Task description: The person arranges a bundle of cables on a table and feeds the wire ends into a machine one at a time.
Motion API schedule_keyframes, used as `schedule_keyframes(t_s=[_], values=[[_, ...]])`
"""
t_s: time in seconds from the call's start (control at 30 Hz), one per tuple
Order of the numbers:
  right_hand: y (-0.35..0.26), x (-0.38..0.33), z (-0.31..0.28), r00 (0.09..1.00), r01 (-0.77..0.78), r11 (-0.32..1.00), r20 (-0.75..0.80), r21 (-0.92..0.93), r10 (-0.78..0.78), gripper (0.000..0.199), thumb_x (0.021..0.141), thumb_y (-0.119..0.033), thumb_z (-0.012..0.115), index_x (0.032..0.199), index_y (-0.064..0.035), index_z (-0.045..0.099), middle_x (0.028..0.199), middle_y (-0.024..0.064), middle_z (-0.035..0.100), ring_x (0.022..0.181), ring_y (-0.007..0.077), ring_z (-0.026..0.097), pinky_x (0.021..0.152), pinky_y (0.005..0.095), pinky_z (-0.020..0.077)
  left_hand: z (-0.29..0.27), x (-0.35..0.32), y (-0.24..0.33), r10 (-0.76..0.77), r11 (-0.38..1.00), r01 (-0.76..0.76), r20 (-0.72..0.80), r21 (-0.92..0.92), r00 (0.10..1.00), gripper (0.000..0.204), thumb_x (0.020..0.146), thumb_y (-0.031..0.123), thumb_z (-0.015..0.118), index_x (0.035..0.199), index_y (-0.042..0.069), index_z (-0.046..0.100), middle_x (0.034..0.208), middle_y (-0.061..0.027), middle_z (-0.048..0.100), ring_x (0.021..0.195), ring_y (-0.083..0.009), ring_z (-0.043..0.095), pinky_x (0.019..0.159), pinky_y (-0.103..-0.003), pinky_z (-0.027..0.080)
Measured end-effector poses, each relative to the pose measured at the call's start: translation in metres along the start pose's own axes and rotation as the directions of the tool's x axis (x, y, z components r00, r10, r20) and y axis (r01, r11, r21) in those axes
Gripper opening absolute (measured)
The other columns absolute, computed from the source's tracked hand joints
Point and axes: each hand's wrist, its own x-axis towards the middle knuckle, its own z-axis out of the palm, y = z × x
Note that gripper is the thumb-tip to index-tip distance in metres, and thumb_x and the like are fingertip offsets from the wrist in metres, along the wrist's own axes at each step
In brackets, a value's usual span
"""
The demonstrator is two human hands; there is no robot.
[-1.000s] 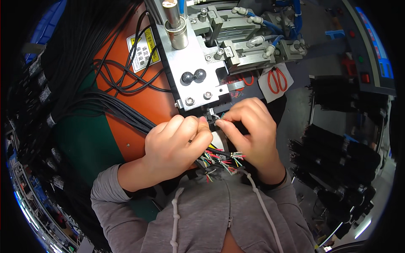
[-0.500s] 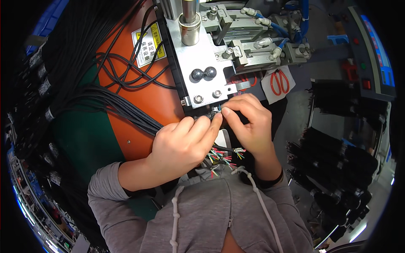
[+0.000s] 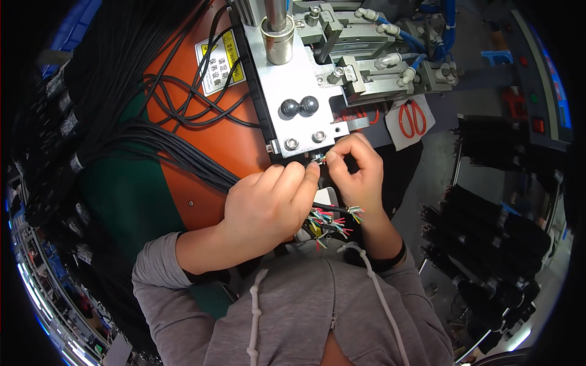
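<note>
My left hand is closed, its thumb and index finger meeting at the machine's front edge on a cable end whose small wires fan out there. Opposite it, my right hand pinches the same fine coloured wires between thumb and index finger. The metal fixture plate of the machine sits just above both fingertips. Beneath my left hand lies a bundle of black cables, and its stripped ends with red, green, white and yellow wires stick out past the palm. The fingers partly hide the wires being held.
Pneumatic cylinders with blue hoses stand behind the plate. Red-handled scissors lie on a white sheet at right. Loose black cables loop over the orange panel. More cable bundles hang on racks at the right and pile up at far left.
My right hand has drawn its fingers tighter beside the wires, and reddish strands now show at its fingertips. My left hand keeps its grip; the view has shifted slightly.
</note>
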Motion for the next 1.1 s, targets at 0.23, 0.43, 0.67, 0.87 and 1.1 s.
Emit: schedule_keyframes(t_s=[0.23, 0.43, 0.67, 0.87, 1.1], values=[[-0.008, 0.007, -0.002, 0.992, -0.096, 0.995, 0.088, 0.041, 0.092, 0.008, 0.074, 0.002, 0.068, 0.077, 0.0009, 0.061, 0.080, 0.0097, 0.063, 0.069, 0.0195, 0.060, 0.066, 0.0287, 0.0457, 0.002, 0.001, -0.005, 0.005, 1.000, -0.007, -0.062, -0.026, 0.998, 0.024, 0.073, 0.010, 0.064, 0.096, 0.003, 0.068, 0.074, 0.0010, 0.049, 0.062, -0.0090, 0.053, 0.048, -0.023, 0.036], [-0.007, 0.010, 0.000, 0.970, 0.239, 0.968, -0.018, -0.076, -0.241, 0.012, 0.071, 0.005, 0.071, 0.080, 0.0009, 0.063, 0.080, 0.0089, 0.065, 0.071, 0.0200, 0.062, 0.069, 0.0296, 0.0475, 0.001, -0.002, -0.010, -0.043, 0.995, 0.032, -0.107, -0.097, 0.993, 0.023, 0.071, 0.008, 0.066, 0.094, 0.003, 0.068, 0.077, 0.0001, 0.052, 0.064, -0.0090, 0.056, 0.050, -0.022, 0.038], [-0.006, 0.011, -0.013, 0.991, 0.119, 0.991, -0.070, 0.065, -0.114, 0.015, 0.069, 0.004, 0.074, 0.082, -0.0006, 0.067, 0.080, 0.0080, 0.068, 0.071, 0.0221, 0.062, 0.069, 0.0303, 0.0487, -0.014, -0.009, -0.002, -0.107, 0.994, 0.105, 0.053, 0.039, 0.993, 0.026, 0.070, 0.008, 0.066, 0.095, 0.003, 0.068, 0.077, -0.0013, 0.052, 0.061, -0.0100, 0.057, 0.052, -0.023, 0.041], [-0.008, 0.014, -0.040, 0.870, 0.333, 0.843, 0.207, 0.423, -0.448, 0.015, 0.071, -0.002, 0.078, 0.082, -0.0015, 0.067, 0.080, 0.0095, 0.068, 0.072, 0.0212, 0.062, 0.067, 0.0303, 0.0480, -0.013, -0.006, -0.007, -0.080, 0.994, 0.085, 0.070, -0.068, 0.994, 0.023, 0.072, 0.010, 0.069, 0.095, 0.003, 0.069, 0.078, -0.0026, 0.057, 0.061, -0.0140, 0.058, 0.054, -0.026, 0.044], [-0.009, 0.003, -0.030, 0.949, 0.138, 0.838, 0.172, 0.528, -0.265, 0.015, 0.075, -0.003, 0.076, 0.084, 0.0005, 0.065, 0.081, 0.0113, 0.066, 0.074, 0.0215, 0.060, 0.068, 0.0312, 0.0472, -0.016, 0.003, -0.015, 0.048, 0.936, -0.110, -0.186, -0.335, 0.981, 0.022, 0.074, 0.009, 0.072, 0.095, 0.002, 0.070, 0.093, -0.0070, 0.067, 0.069, -0.0195, 0.063, 0.058, -0.030, 0.046]])
